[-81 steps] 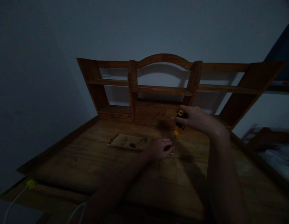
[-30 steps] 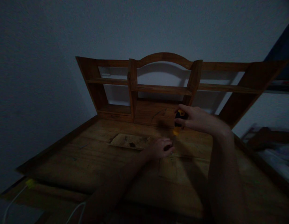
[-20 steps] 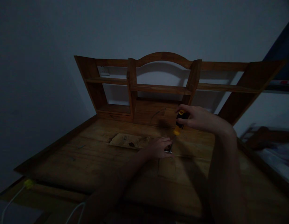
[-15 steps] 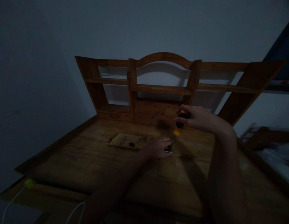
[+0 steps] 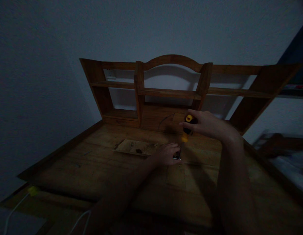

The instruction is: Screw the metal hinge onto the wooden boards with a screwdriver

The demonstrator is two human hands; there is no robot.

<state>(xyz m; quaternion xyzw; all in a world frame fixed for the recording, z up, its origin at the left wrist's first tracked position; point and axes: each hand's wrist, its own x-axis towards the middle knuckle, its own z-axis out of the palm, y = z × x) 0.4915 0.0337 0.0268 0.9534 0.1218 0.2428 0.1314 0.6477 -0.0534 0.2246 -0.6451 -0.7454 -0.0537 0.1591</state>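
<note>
Screwdriver (image 5: 185, 138): black and yellow, over the tabletop (image 5: 104, 168) a little right of centre; its handle leans to the right and its shaft slants down and left to the metal piece beside the left hand's fingertips. Whether the tip touches is too dark to tell.
Right hand (image 5: 202, 122): gripping the screwdriver's handle near its top, wrist bent, forearm rising from the near right.
Left hand (image 5: 166, 154): low over the tabletop, fingers curled at the metal piece; I cannot tell whether they pinch it or only press on it.
Metal piece (image 5: 176, 158): small and shiny, partly hidden under the left hand's fingers.
Wooden strip (image 5: 133, 147): pale, rough and dark-spotted, lying flat to the left of the left hand, which covers its right end from this view.
Shelf unit (image 5: 169, 93): wooden, with an arched top rail, along the far edge, before the pale wall (image 5: 151, 29).
White cable (image 5: 13, 209): hanging at the near left, from a yellow piece (image 5: 32, 190) at the edge.
</note>
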